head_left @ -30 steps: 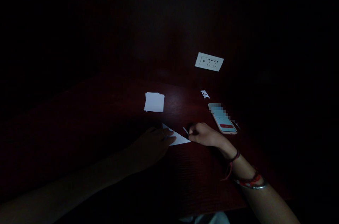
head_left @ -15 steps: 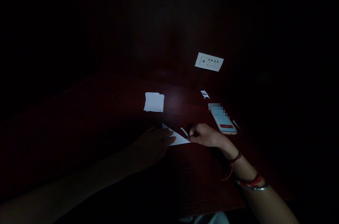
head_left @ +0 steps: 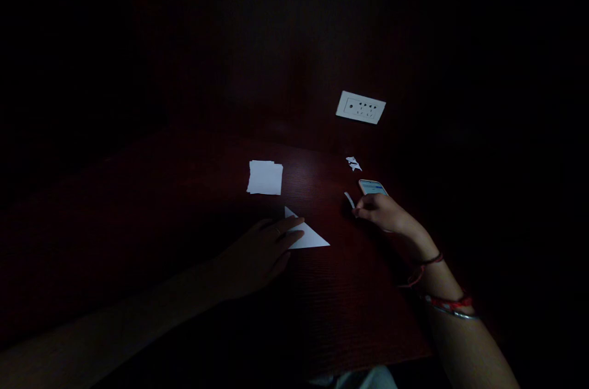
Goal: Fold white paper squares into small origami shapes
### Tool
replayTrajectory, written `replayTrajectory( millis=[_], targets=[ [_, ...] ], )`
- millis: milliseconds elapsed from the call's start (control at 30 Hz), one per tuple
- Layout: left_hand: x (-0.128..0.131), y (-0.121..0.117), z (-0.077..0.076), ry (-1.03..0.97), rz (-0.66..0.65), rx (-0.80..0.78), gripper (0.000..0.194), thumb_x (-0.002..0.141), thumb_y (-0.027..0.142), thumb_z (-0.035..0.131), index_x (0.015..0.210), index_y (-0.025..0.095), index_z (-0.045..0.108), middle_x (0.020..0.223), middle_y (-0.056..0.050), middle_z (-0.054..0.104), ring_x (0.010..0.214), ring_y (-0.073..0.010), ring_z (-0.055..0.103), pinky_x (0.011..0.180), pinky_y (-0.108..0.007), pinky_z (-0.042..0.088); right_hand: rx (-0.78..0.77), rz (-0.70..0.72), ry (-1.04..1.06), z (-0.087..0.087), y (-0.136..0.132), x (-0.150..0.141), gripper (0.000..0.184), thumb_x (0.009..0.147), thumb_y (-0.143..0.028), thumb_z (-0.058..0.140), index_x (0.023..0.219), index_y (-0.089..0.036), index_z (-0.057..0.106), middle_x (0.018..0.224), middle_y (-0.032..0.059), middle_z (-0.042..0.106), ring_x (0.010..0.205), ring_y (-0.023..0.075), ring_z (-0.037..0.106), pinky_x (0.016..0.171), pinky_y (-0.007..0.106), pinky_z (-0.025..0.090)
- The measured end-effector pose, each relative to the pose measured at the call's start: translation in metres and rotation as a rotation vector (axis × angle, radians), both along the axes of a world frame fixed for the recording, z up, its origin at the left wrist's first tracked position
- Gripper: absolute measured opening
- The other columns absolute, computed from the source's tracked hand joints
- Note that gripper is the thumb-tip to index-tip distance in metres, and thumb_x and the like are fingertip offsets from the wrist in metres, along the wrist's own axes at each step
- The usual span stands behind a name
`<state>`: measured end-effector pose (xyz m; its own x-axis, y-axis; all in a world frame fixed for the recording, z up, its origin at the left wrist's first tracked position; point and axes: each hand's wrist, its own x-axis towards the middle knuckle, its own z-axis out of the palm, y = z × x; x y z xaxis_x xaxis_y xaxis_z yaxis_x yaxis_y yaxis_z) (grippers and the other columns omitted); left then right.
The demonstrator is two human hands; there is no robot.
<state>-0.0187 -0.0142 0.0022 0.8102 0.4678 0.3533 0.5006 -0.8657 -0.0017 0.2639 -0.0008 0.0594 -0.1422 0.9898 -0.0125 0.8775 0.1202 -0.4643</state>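
A white triangle of folded paper (head_left: 309,238) lies on the dark red table. My left hand (head_left: 267,251) rests on its left part with fingers stretched out and apart, pressing it flat. To the right, my right hand (head_left: 380,212) pinches a thin torn strip of paper (head_left: 350,199) between thumb and fingers, just above the table. That hand covers the lower part of a phone (head_left: 373,187) with a lit screen. Beyond the triangle lies a stack of white paper squares (head_left: 265,178) with uneven edges.
Several small paper scraps (head_left: 353,163) lie in a little heap near the wall, behind the phone. A white socket plate (head_left: 361,107) is set in the wall above them. The table's front edge (head_left: 368,367) shows near my lap. Surroundings are very dark.
My right hand has moved away from the triangle, right and farther back, carrying the paper strip, and now hides part of the phone. My left hand stays on the triangle, its fingers slightly more spread.
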Motion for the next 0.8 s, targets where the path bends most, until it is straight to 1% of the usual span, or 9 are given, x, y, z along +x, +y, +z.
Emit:
replayTrajectory(
  millis=[100,133,267,333,433,533,600,700,800],
  targets=[
    [0.002,-0.001,0.006,-0.017,-0.027,0.012,0.043,0.081,0.015,0.037,0.124,0.015,0.033,0.136,-0.005,0.017,0.122,-0.021,0.021,0.098,-0.037,0.023,0.032,-0.177,-0.03,0.004,0.005,0.031,0.023,0.067,-0.034,0.052,0.07,-0.013,0.061,0.057,0.0009,0.055,0.051,0.0102,0.048,0.047,0.019,0.033],
    [0.002,-0.002,0.008,-0.025,-0.038,0.015,0.043,0.08,0.013,0.037,0.123,0.015,0.033,0.137,-0.006,0.015,0.122,-0.0213,0.019,0.098,-0.037,0.022,0.043,-0.232,-0.034,0.004,0.007,0.041,0.022,0.067,-0.032,0.052,0.071,-0.012,0.061,0.058,0.0018,0.056,0.052,0.0106,0.049,0.047,0.019,0.033],
    [0.007,-0.001,0.013,-0.067,-0.084,0.024,0.041,0.08,0.012,0.038,0.12,0.015,0.037,0.137,-0.007,0.012,0.123,-0.0243,0.017,0.1,-0.042,0.017,0.048,-0.386,-0.091,0.005,0.007,0.076,0.021,0.069,-0.028,0.053,0.076,-0.012,0.064,0.07,0.0058,0.062,0.062,0.0131,0.055,0.051,0.019,0.036],
    [0.02,0.001,0.016,-0.108,-0.119,0.027,0.038,0.081,0.014,0.039,0.119,0.016,0.039,0.137,-0.007,0.012,0.123,-0.0253,0.016,0.099,-0.044,0.016,0.044,-0.438,-0.116,0.005,0.004,0.09,0.02,0.069,-0.027,0.054,0.077,-0.012,0.064,0.073,0.0066,0.063,0.064,0.0135,0.056,0.051,0.019,0.036],
    [0.061,0.008,0.026,-0.189,-0.197,0.024,0.034,0.082,0.015,0.039,0.116,0.017,0.04,0.135,-0.007,0.019,0.123,-0.0239,0.017,0.098,-0.043,0.02,0.03,-0.517,-0.141,0.007,-0.002,0.111,0.021,0.07,-0.026,0.053,0.079,-0.012,0.065,0.072,0.0072,0.064,0.063,0.0135,0.057,0.049,0.019,0.036],
    [0.121,0.018,0.04,-0.237,-0.247,0.022,0.032,0.082,0.016,0.039,0.114,0.017,0.043,0.133,-0.008,0.025,0.122,-0.0223,0.021,0.097,-0.04,0.022,-0.015,-0.613,-0.178,0.009,-0.007,0.131,0.017,0.067,-0.021,0.055,0.074,-0.01,0.066,0.069,0.0092,0.064,0.06,0.0142,0.058,0.046,0.018,0.035],
    [0.162,0.027,0.045,-0.252,-0.249,0.018,0.03,0.084,0.019,0.038,0.113,0.016,0.043,0.13,-0.009,0.029,0.12,-0.0208,0.024,0.095,-0.038,0.025,-0.061,-0.671,-0.203,0.009,-0.008,0.143,0.013,0.062,-0.017,0.058,0.068,-0.009,0.066,0.065,0.0104,0.063,0.058,0.0152,0.058,0.044,0.019,0.035],
    [0.211,0.041,0.043,-0.238,-0.205,-0.016,0.026,0.083,0.022,0.038,0.106,0.015,0.049,0.127,-0.009,0.033,0.119,-0.0216,0.026,0.092,-0.036,0.03,-0.119,-0.72,-0.221,0.005,-0.007,0.158,0.011,0.059,-0.017,0.062,0.066,-0.009,0.066,0.064,0.0102,0.063,0.056,0.015,0.058,0.042,0.018,0.035],
    [0.24,0.052,0.035,-0.247,-0.212,-0.032,0.027,0.082,0.022,0.04,0.106,0.014,0.049,0.126,-0.01,0.034,0.118,-0.0227,0.028,0.091,-0.036,0.031,-0.15,-0.74,-0.237,-0.002,-0.007,0.168,0.015,0.057,-0.022,0.065,0.065,-0.009,0.065,0.062,0.0095,0.063,0.054,0.0143,0.058,0.04,0.018,0.035]
  ],
)
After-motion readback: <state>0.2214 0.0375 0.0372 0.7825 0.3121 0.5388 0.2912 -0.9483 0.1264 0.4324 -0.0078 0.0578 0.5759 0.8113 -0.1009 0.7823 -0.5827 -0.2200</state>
